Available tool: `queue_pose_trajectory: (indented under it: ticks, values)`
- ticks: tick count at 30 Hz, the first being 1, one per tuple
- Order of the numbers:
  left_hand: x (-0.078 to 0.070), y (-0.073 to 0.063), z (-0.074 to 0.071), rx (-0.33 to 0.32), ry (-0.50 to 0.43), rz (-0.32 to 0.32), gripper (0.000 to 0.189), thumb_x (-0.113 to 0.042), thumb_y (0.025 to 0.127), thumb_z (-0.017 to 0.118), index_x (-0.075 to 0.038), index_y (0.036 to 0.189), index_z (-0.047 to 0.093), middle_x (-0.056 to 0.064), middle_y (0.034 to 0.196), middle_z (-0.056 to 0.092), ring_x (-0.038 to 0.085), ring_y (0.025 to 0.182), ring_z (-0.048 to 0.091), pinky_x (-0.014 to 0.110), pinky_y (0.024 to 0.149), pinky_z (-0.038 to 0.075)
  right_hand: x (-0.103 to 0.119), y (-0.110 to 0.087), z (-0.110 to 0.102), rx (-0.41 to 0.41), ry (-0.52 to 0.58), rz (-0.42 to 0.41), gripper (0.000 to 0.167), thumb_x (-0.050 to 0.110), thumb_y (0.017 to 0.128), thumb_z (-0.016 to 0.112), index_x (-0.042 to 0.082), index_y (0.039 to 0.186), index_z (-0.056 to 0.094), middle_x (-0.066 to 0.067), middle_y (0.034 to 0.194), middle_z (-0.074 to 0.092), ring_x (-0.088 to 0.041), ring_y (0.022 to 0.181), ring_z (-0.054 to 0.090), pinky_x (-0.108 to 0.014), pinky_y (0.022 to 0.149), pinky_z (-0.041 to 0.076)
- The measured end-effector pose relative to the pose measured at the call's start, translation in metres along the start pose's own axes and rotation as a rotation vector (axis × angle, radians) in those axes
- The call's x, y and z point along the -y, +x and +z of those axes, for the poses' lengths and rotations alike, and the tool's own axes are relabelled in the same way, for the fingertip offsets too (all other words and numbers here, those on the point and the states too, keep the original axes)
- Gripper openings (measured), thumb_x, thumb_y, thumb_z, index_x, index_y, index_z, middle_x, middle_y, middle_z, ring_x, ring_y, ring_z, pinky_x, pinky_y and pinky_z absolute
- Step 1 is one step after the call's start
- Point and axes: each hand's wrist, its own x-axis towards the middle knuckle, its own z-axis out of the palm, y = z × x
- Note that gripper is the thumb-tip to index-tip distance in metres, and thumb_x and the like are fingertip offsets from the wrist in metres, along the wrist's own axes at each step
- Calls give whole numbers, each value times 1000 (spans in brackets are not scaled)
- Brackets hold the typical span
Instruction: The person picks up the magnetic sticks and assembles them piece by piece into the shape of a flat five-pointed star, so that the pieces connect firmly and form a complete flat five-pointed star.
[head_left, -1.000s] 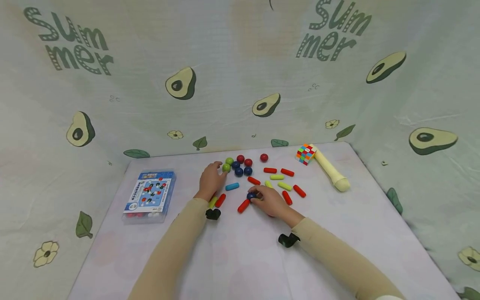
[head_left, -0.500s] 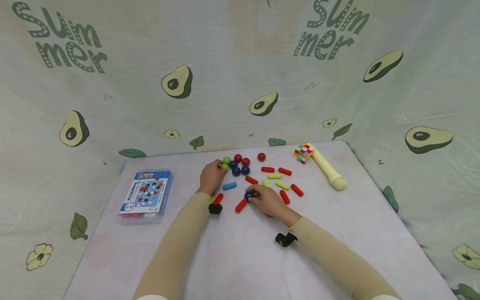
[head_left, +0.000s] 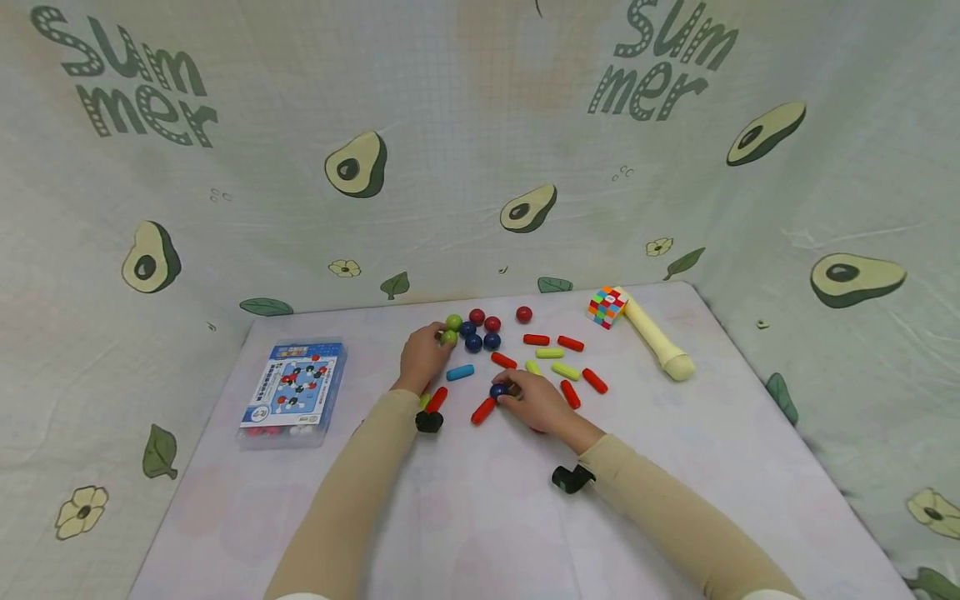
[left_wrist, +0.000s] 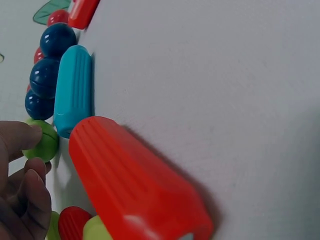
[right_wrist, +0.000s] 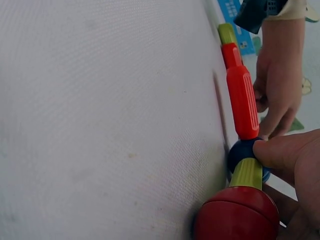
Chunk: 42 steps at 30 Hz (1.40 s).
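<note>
At the left of the ball cluster, my left hand (head_left: 424, 357) pinches the nearer green ball (left_wrist: 46, 144); a finger lies on it in the left wrist view. Another green ball (head_left: 453, 322) sits just behind. Thumb and fingers of my right hand (head_left: 538, 402) grip a dark blue ball (right_wrist: 242, 153) low over the table. A red ridged rod (right_wrist: 243, 102) meets that ball on one side. On its other side a yellow-green rod (right_wrist: 247, 174) runs to a dark red ball (right_wrist: 237, 217); how firmly these parts are joined cannot be told.
Several blue balls (head_left: 473, 342) and red balls stand behind the hands. Around them lie a blue rod (head_left: 460, 372) and several red and yellow-green rods (head_left: 566, 371). A puzzle cube (head_left: 606, 307) and cream bone-shaped stick (head_left: 660, 337) are back right; a boxed kit (head_left: 294, 392) is left.
My left hand has moved in from beside the nearer green ball and taken hold of it. The right hand keeps its grip on the blue ball. The head view has shifted slightly.
</note>
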Motion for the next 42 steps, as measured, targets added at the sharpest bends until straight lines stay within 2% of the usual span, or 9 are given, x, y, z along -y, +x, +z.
queue_pose_trajectory:
  ticks: [5, 17, 21, 23, 28, 31, 35, 39, 42]
  values:
    - [0, -6, -4, 2, -14, 9, 41, -25, 99, 68, -13, 137, 61, 12, 124, 65, 29, 111, 59, 45, 102, 48, 0, 0, 1, -1, 0, -1, 31, 22, 97, 71, 21, 128, 67, 4, 108, 67, -15, 97, 60, -34, 86, 54]
    - [3, -21, -10, -4, -121, 62, 39, -25, 97, 71, -17, 134, 62, 9, 125, 65, 29, 110, 58, 45, 100, 49, 2, -1, -1, -6, 0, 8, 32, 22, 97, 72, 21, 129, 68, 4, 108, 67, -15, 97, 60, -34, 86, 53]
    - [2, -32, -12, 23, -133, 46, 39, -28, 96, 72, -20, 133, 63, 7, 125, 65, 26, 107, 58, 40, 93, 54, 2, -2, -1, -6, -2, -1, 32, 22, 97, 71, 20, 129, 67, 4, 109, 67, -15, 96, 60, -34, 85, 54]
    - [1, -39, -13, 38, -136, 48, 39, -29, 96, 72, -21, 133, 63, 6, 125, 65, 25, 101, 58, 36, 86, 55, 1, -1, -1, -2, -4, -2, 32, 22, 98, 71, 20, 129, 67, 4, 109, 67, -14, 96, 60, -34, 85, 54]
    - [-5, -55, -16, 51, -168, 110, 38, -28, 95, 73, -20, 131, 65, 6, 123, 66, 23, 81, 57, 30, 70, 52, 0, -1, -1, -13, -7, 5, 32, 23, 97, 71, 22, 129, 67, 5, 109, 67, -14, 96, 60, -33, 86, 53]
    - [-7, -64, -16, 66, -181, 136, 36, -27, 95, 74, -20, 129, 66, 4, 120, 67, 21, 75, 55, 28, 65, 50, 1, -1, -1, -18, -6, -1, 31, 22, 97, 72, 22, 128, 67, 4, 109, 67, -14, 95, 60, -34, 86, 53]
    - [-3, -75, -10, 88, -175, 144, 34, -26, 94, 75, -21, 127, 67, 2, 117, 68, 19, 75, 55, 28, 64, 49, 1, -1, -2, -15, -1, -10, 31, 21, 97, 72, 21, 128, 67, 4, 109, 67, -14, 95, 60, -34, 85, 53]
    - [3, -86, -4, 106, -164, 160, 34, -25, 93, 77, -20, 125, 69, 1, 114, 69, 19, 83, 56, 30, 72, 50, 1, -2, -3, -16, 4, -13, 31, 21, 97, 72, 21, 127, 67, 4, 109, 67, -15, 95, 60, -34, 85, 54]
    - [8, -95, -3, 122, -151, 182, 33, -26, 92, 78, -19, 123, 70, 0, 106, 68, 18, 84, 55, 30, 71, 47, 0, -2, -2, -20, 5, -13, 31, 21, 97, 72, 21, 128, 67, 4, 109, 67, -15, 95, 60, -35, 85, 54]
